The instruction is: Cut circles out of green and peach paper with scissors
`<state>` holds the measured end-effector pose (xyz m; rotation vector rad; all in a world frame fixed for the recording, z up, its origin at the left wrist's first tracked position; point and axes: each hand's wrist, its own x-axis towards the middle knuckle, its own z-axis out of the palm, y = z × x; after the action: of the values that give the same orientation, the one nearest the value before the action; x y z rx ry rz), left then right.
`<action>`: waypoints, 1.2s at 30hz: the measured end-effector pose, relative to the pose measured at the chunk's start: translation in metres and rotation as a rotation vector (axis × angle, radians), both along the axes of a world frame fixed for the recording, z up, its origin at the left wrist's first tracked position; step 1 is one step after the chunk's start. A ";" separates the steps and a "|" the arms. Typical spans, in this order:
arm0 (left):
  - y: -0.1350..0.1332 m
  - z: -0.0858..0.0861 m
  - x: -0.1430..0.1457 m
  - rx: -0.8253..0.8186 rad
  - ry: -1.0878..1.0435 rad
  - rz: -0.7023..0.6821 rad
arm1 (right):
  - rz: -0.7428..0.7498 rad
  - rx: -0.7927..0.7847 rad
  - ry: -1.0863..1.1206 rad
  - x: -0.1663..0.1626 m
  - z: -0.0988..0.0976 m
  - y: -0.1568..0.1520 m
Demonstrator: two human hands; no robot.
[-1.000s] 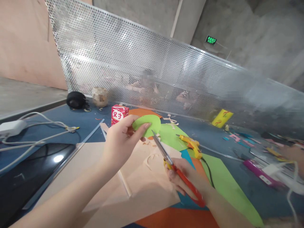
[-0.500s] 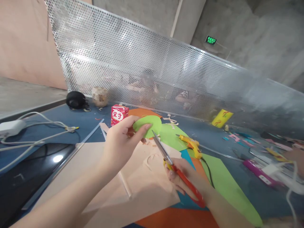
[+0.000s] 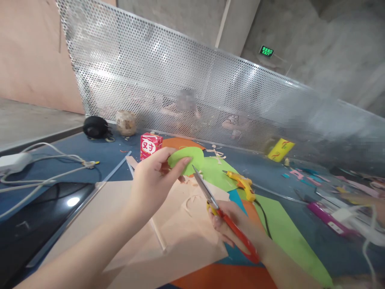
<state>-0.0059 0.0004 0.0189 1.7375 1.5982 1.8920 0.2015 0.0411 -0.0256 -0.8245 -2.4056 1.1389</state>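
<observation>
Here the left hand (image 3: 153, 182) pinches a rounded piece of green paper (image 3: 188, 158) between thumb and fingers, holding it up above the table, just in front of the red carton (image 3: 150, 145). The right hand (image 3: 233, 226) is closed around the red handles of a pair of scissors (image 3: 221, 212); the blades point up and away toward the green paper, their tip just below its lower edge, and whether it touches the paper cannot be made out. The blades look nearly closed.

Beneath both hands lies a large beige sheet (image 3: 144, 224) with curled offcuts on it, and under that are orange, teal and bright green sheets (image 3: 282, 228) spread over the blue table (image 3: 99, 154). A yellow glue gun (image 3: 243, 184) lies on the green sheet just beyond the right hand, its black cord trailing toward the near edge. To the left sit a dark tablet (image 3: 39, 216) and white cables (image 3: 45, 170) with a white adapter. At the back, against the perforated metal screen (image 3: 180, 88), are a black pouch (image 3: 95, 126) and a round tan pot (image 3: 126, 122). Farther right lie a yellow packet (image 3: 281, 149), small paper scraps and a purple tool (image 3: 326, 218), and another person's hand shows at the far right edge.
</observation>
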 end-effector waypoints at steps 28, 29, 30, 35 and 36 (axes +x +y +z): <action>-0.003 0.000 0.007 -0.232 -0.318 -0.389 | -0.147 -0.345 0.191 -0.002 -0.007 -0.003; -0.003 -0.001 0.007 -0.252 -0.336 -0.421 | -0.148 -0.358 0.195 -0.002 -0.008 -0.003; -0.003 -0.001 0.007 -0.270 -0.350 -0.449 | -0.152 -0.369 0.199 -0.002 -0.008 -0.003; -0.003 -0.004 0.010 -0.349 -0.365 -0.565 | -0.165 -0.403 0.220 -0.004 -0.008 -0.005; -0.003 -0.005 0.012 -0.360 -0.366 -0.589 | -0.174 -0.407 0.220 -0.004 -0.008 -0.005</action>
<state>0.0059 -0.0022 0.0142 1.3985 1.0547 1.4250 0.1974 0.0357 -0.0339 -0.9512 -1.9119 1.5813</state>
